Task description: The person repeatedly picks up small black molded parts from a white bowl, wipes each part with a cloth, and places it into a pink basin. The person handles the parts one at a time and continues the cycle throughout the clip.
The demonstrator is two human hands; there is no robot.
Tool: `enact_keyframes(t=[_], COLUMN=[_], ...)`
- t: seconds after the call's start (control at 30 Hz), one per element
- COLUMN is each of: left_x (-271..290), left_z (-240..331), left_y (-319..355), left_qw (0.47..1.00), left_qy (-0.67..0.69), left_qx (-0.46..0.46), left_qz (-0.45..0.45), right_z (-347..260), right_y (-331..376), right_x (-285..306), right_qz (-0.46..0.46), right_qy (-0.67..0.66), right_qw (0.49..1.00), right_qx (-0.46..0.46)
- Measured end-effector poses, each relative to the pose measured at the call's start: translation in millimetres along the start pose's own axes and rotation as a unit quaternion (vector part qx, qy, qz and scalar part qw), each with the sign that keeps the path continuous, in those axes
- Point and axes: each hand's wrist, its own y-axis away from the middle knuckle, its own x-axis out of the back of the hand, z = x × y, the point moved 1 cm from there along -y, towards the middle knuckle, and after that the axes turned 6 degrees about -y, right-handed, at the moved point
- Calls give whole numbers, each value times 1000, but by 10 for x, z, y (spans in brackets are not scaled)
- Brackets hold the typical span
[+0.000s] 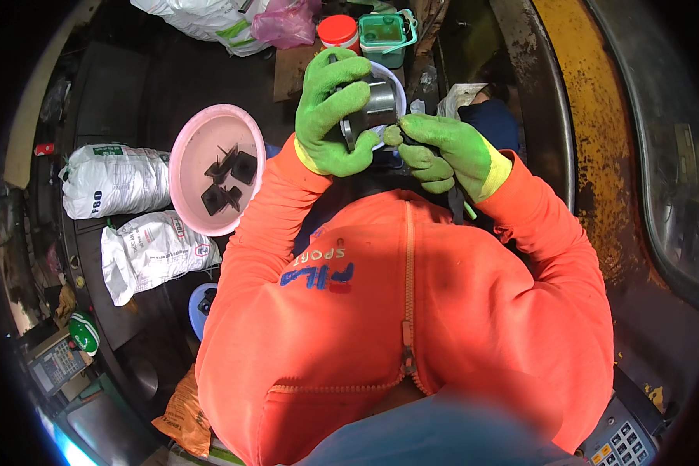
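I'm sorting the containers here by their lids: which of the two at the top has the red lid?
The round tub, left of the square green-lidded box. It stands just above the left hand, which holds a metal cylinder.

Colours noted: bright green, orange, pink, grey metal against a dark floor.
Left hand (330,113) and right hand (446,151) wear green gloves with yellow cuffs; the cylinder (371,109) is dull silver-grey. Jacket (412,311) is vivid orange with blue and red lettering. Basin (202,155) is pink, holding black pieces (229,179). Sacks (116,179) are white with dark print. One tub has a red lid (338,29), another box (384,35) is green.
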Motion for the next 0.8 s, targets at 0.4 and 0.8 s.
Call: enact_keyframes(t=[0.4,0.8], left_x=[-233,-294], left_z=[53,168], left_y=[182,413], left_qw=[996,499], left_qy=[37,665], left_qx=[46,531], left_qz=[61,165], right_z=[-273,-491], right_y=[-284,-228], right_x=[153,164], right_qz=[50,60], right_qy=[298,583], right_qw=[918,697], right_qx=[256,414])
